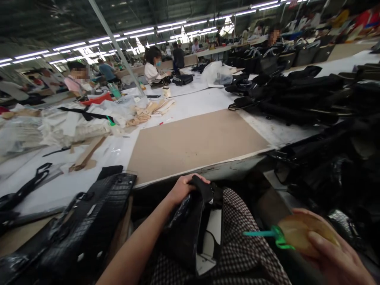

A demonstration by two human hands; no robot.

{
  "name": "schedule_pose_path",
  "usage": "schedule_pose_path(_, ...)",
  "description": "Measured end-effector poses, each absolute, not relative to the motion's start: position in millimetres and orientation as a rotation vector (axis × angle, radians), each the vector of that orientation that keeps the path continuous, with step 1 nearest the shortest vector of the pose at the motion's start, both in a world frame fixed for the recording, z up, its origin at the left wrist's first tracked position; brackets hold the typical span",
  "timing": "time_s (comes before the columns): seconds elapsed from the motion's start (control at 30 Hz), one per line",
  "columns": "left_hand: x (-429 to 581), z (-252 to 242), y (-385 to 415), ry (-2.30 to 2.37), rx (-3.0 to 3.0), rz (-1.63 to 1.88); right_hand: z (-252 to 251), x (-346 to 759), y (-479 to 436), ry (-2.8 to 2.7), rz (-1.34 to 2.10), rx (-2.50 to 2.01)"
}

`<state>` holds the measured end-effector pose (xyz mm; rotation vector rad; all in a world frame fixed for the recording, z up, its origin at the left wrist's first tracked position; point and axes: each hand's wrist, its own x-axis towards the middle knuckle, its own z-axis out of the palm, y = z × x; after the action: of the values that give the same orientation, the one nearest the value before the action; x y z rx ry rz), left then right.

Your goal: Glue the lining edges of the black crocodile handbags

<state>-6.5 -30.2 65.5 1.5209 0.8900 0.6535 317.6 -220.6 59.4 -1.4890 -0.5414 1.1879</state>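
On my lap, over a checked cloth, lies a black bag piece point(185, 225) with a pale lining showing in its opening. My left hand point(187, 186) is closed on its upper edge, the fingers partly hidden behind a black flap. At the lower right, my right hand point(329, 245) is wrapped round a yellowish squeeze bottle point(307, 233). The bottle has a thin green nozzle that points left toward the bag piece, apart from it.
A brown board point(196, 142) lies on the white table ahead. Black crocodile-patterned pieces point(97, 209) lie at the left. A heap of black bag parts point(285, 95) covers the right. Beige strips point(151, 111) and a clear plastic bag point(216, 74) lie farther back; several people sit beyond.
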Motion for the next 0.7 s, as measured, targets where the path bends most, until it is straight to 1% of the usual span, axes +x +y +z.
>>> schedule_pose_path(0.1, 7.2, 66.3, -38.0, 0.847, 1.596, 0.661, 58.1, 326.1, -217.0, -0.658, 1.182, -1.540)
schedule_pose_path(0.43, 29.9, 55.5, -53.8, 0.762, 1.793, 0.664, 64.5, 331.2, -207.6, -1.146, 0.938, -1.777)
schedule_pose_path(0.7, 28.9, 53.9, -54.8, 0.748, 1.835, 0.680, 61.4, 325.1, -194.2, -1.222, 0.912, -1.777)
